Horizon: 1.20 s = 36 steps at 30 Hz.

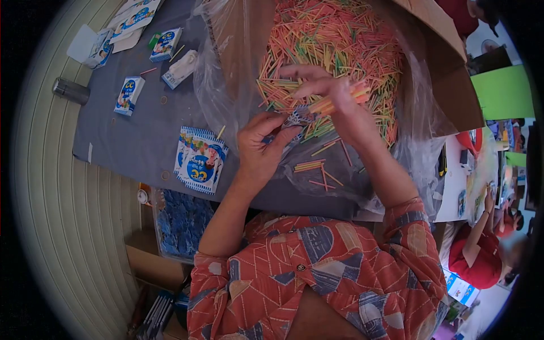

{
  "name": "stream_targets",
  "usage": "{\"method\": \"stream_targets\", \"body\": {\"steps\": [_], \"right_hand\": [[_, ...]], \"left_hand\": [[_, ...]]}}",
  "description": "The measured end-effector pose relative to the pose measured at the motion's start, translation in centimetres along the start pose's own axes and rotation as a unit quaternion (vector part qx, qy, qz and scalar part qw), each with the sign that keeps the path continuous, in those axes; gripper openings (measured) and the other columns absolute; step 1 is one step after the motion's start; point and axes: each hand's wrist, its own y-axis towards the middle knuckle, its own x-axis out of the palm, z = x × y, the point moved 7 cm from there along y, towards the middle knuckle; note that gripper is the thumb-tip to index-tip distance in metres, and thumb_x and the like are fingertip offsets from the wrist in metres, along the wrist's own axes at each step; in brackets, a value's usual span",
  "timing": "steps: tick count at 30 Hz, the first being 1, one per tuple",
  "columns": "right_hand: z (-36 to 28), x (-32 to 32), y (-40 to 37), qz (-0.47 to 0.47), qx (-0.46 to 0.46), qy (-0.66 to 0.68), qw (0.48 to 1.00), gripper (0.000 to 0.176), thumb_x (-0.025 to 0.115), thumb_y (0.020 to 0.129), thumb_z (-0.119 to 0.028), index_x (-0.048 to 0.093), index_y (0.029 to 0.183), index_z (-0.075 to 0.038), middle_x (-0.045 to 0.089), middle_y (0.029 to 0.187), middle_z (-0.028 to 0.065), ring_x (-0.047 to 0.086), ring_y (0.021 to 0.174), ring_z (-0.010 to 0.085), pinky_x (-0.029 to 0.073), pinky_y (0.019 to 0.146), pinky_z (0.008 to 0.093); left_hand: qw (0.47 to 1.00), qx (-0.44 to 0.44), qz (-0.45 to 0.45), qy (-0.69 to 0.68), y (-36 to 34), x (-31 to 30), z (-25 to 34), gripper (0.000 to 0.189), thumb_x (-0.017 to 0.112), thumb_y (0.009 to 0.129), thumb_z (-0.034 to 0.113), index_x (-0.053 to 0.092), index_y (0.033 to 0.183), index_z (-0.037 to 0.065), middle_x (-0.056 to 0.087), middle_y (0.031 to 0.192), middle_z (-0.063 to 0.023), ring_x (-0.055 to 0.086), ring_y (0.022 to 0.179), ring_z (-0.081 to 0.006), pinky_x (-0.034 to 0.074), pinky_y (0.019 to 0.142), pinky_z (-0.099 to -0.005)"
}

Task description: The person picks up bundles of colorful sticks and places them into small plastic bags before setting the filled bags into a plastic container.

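Note:
My left hand pinches a small blue-and-white packet in front of the big cardboard box. A bundle of pink, orange and yellow sticks lies against the palm side of my right hand, its left end at the mouth of the packet. The fingers of my right hand reach left above the packet, partly spread. Behind both hands, the plastic-lined box holds a heap of coloured sticks. Loose sticks lie on the plastic nearer my body.
A stack of flat packets lies on the grey table. Small boxes and a dark cylinder are at the left. Below the table edge stands a bin of blue pieces. A person in red is at the right.

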Motion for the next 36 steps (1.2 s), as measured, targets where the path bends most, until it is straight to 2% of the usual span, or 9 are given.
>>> {"method": "stream_targets", "body": {"steps": [7,13,17,20,22,26,28,33,36], "right_hand": [[0.9,1.9,-0.1,-0.066,-0.005,-0.020,0.998,0.047,0.055,0.098,-0.043,0.067,0.120,-0.003,0.057,0.131,0.0131,0.051,0.126,0.0235,0.040,0.103,0.0381],[0.1,0.6,-0.6,0.077,-0.012,0.104,0.992,0.063,0.055,0.093,-0.052,0.053,0.136,-0.005,0.057,0.133,0.0124,0.055,0.120,0.0226,0.043,0.099,0.0392],[1.0,-1.6,-1.5,0.109,0.041,0.041,0.992,0.034,0.059,0.096,-0.026,0.064,0.120,-0.002,0.064,0.123,0.0104,0.060,0.111,0.0191,0.048,0.093,0.0351],[4.2,-6.3,-1.4,0.113,0.025,-0.097,0.988,0.020,0.063,0.093,-0.014,0.071,0.108,-0.003,0.068,0.105,0.0082,0.064,0.095,0.0146,0.051,0.083,0.0311],[6.3,-10.2,0.7,0.115,0.012,-0.335,0.935,0.018,0.062,0.091,-0.017,0.073,0.100,-0.005,0.069,0.102,0.0094,0.067,0.087,0.0211,0.053,0.078,0.0349],[7.5,-14.0,5.5,0.072,0.077,-0.541,0.834,0.025,0.068,0.085,-0.020,0.072,0.107,-0.008,0.068,0.104,0.0121,0.065,0.093,0.0318,0.050,0.088,0.0441],[8.4,-13.4,7.4,0.027,0.135,-0.721,0.679,0.035,0.071,0.079,-0.025,0.070,0.111,-0.010,0.068,0.108,0.0105,0.063,0.094,0.0368,0.048,0.088,0.0531],[11.8,-13.2,10.4,-0.075,0.258,-0.726,0.633,0.030,0.060,0.085,-0.022,0.069,0.111,-0.011,0.065,0.117,0.0119,0.060,0.110,0.0353,0.041,0.090,0.0641],[21.7,-17.4,10.3,-0.022,0.180,-0.816,0.550,0.030,0.059,0.085,-0.018,0.068,0.114,-0.013,0.069,0.104,0.0111,0.065,0.101,0.0344,0.042,0.088,0.0608]], "left_hand": [[0.999,0.040,-0.027,0.013,0.3,0.6,0.2,0.024,0.077,0.079,-0.001,0.070,0.101,-0.003,0.068,0.092,-0.0093,0.066,0.084,-0.0173,0.052,0.073,-0.0271],[0.999,0.022,-0.009,-0.023,-0.1,0.0,0.8,0.023,0.075,0.079,-0.003,0.069,0.101,-0.004,0.067,0.089,-0.0117,0.066,0.082,-0.0194,0.051,0.072,-0.0276],[0.980,0.032,-0.003,0.198,-3.5,-3.9,6.0,0.021,0.069,0.079,-0.006,0.067,0.099,-0.003,0.065,0.085,-0.0150,0.063,0.078,-0.0267,0.049,0.070,-0.0336],[0.877,0.091,0.006,0.472,-5.7,-7.3,6.2,0.025,0.067,0.080,-0.001,0.066,0.104,0.000,0.064,0.090,-0.0128,0.060,0.084,-0.0296,0.045,0.075,-0.0402],[0.710,0.064,0.025,0.701,-6.4,-8.5,4.0,0.031,0.066,0.082,0.008,0.062,0.113,0.005,0.061,0.096,-0.0103,0.056,0.090,-0.0316,0.040,0.078,-0.0439],[0.677,0.087,0.050,0.729,-6.3,-10.5,3.2,0.034,0.065,0.086,0.016,0.060,0.120,0.009,0.057,0.099,-0.0087,0.052,0.093,-0.0307,0.037,0.079,-0.0445],[0.649,0.035,0.087,0.755,-5.8,-12.4,3.6,0.033,0.064,0.089,0.016,0.060,0.121,0.010,0.058,0.100,-0.0082,0.053,0.092,-0.0308,0.038,0.078,-0.0443],[0.657,0.064,0.109,0.743,-5.0,-11.2,5.7,0.031,0.066,0.089,0.019,0.061,0.118,0.009,0.059,0.105,-0.0085,0.054,0.098,-0.0307,0.039,0.082,-0.0444],[0.768,0.135,0.022,0.625,-4.5,-6.0,6.8,0.028,0.070,0.085,0.020,0.066,0.109,0.008,0.059,0.109,-0.0098,0.054,0.100,-0.0300,0.041,0.084,-0.0450]]}}
